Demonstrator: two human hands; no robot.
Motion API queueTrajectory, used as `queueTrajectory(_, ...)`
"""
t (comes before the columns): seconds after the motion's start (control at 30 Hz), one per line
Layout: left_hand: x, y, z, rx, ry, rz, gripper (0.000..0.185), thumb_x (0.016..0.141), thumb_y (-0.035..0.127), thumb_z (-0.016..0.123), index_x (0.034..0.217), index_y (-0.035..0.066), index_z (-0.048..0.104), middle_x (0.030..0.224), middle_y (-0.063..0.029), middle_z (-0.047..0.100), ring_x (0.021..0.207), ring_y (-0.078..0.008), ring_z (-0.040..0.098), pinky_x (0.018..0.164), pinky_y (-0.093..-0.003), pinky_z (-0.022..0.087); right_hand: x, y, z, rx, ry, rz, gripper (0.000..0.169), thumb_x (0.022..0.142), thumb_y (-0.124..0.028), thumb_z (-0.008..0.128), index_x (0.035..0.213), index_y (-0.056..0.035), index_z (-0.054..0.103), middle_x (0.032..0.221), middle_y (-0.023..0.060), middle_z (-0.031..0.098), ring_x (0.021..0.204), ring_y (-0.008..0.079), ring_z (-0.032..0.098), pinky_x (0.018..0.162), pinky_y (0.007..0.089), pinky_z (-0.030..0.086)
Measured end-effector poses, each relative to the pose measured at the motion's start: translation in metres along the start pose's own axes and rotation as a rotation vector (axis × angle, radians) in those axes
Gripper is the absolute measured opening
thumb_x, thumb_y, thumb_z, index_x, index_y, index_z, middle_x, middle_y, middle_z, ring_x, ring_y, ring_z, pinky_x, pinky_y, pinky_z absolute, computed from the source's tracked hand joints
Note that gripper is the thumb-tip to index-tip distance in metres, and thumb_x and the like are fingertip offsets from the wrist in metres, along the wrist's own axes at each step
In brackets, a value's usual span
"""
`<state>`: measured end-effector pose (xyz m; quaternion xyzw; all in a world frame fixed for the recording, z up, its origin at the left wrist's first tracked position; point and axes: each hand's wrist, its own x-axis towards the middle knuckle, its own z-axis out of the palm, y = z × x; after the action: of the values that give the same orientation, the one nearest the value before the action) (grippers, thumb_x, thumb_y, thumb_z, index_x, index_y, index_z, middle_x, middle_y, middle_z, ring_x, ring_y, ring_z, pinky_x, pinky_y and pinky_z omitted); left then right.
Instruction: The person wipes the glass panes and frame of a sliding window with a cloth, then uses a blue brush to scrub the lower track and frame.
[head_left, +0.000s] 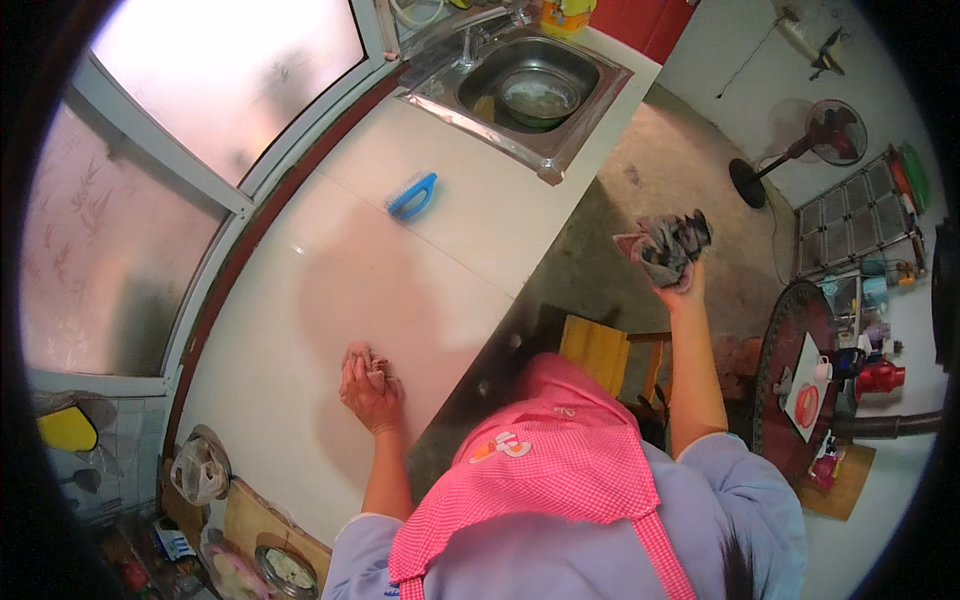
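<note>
My left hand (369, 401) presses a crumpled pink cloth (364, 352) onto the white countertop (255, 352). Out to the right, away from the counter, my right hand (684, 294) holds up a bunched cloth (667, 247) in grey, black and pink. Its folds cover most of the fingers. A blue-handled scrub brush (414, 198) lies on the counter between my left hand and the stainless steel sink (495, 142). Inside the sink sits a round metal basin (541, 97), with something yellowish beside it.
A faucet (469, 49) stands behind the sink. Frosted windows (127, 247) border the counter. At its near left are a plastic bag (199, 476) and a cutting board (251, 510). A yellow wooden stool (592, 352), a standing fan (802, 142) and a round dark table (772, 375) are on the right.
</note>
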<state>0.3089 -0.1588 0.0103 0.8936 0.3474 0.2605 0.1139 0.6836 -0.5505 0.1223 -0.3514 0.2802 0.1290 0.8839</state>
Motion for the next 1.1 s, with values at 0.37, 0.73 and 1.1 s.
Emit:
queueTrajectory(0.37, 0.013, 0.008, -0.026, -0.065, -0.001, -0.075, 0.035, 0.086, 0.028, 0.053, 0.117, 0.015, 0.062, 0.127, -0.006, 0.06, 0.124, -0.0253, 0.051, 0.095, -0.0501, 0.033, -0.024, 0.041, 0.017, 0.013, -0.06, 0.077, 0.042, 0.095, -0.041, 0.046, 0.118, -0.0101, 0.063, 0.118, 0.0082, 0.065, 0.106, 0.0291, 0.062, 0.093, 0.0479, 0.05)
queueTrajectory(0.73, 0.02, 0.01, -0.029, 0.114, -0.033, -0.057, 0.03, 0.083, 0.03, 0.061, 0.111, 0.017, 0.065, 0.122, 0.0002, 0.062, 0.118, -0.02, 0.054, 0.082, -0.0483, 0.044, -0.023, 0.118, 0.082, -0.016, -0.527, 0.341, 0.038, 0.095, -0.041, 0.049, 0.103, -0.0076, 0.065, 0.104, 0.0106, 0.068, 0.093, 0.0292, 0.065, 0.084, 0.0455, 0.054)
queueTrajectory(1.1, 0.023, 0.026, -0.051, 0.039, -0.083, -0.077, 0.031, 0.085, 0.028, 0.06, 0.113, 0.015, 0.065, 0.126, -0.0057, 0.061, 0.119, -0.0255, 0.055, 0.084, -0.049, 0.044, -0.01, 0.093, 0.025, 0.022, -0.431, 0.216, 0.037, 0.091, -0.042, 0.051, 0.107, -0.0127, 0.067, 0.111, 0.0101, 0.068, 0.095, 0.0319, 0.065, 0.087, 0.045, 0.054)
